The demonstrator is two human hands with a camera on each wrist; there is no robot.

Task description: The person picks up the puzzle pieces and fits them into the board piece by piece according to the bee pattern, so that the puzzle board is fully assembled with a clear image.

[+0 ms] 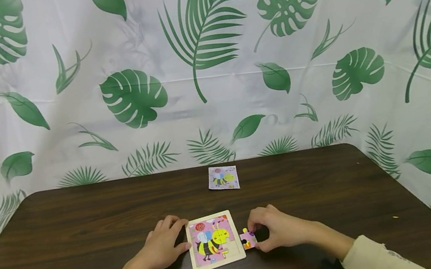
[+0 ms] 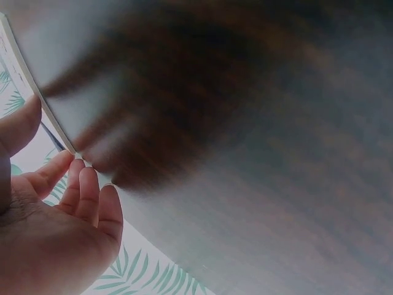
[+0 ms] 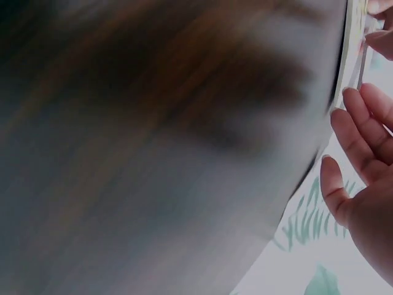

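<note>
A square wooden jigsaw board point(image 1: 239, 254) with a light rim and a bee picture lies on the table. Bare wood shows in the lower right of its picture. Against the board's left edge rest the thumb and index finger of my left hand point(image 1: 164, 245), spread apart; the left wrist view shows the other fingers point(image 2: 89, 190) loosely bent beside it. Just off the right edge, my right hand point(image 1: 276, 228) pinches a pink puzzle piece point(image 1: 248, 239) between thumb and fingers. In the right wrist view the right hand point(image 3: 371, 160) hides that piece.
A small card point(image 1: 223, 178) printed with the same bee picture lies towards the back of the dark wooden table point(image 1: 97, 221). Behind the table hangs a white cloth point(image 1: 225, 90) with green leaves. A tiny yellow speck point(image 1: 395, 217) is at the right.
</note>
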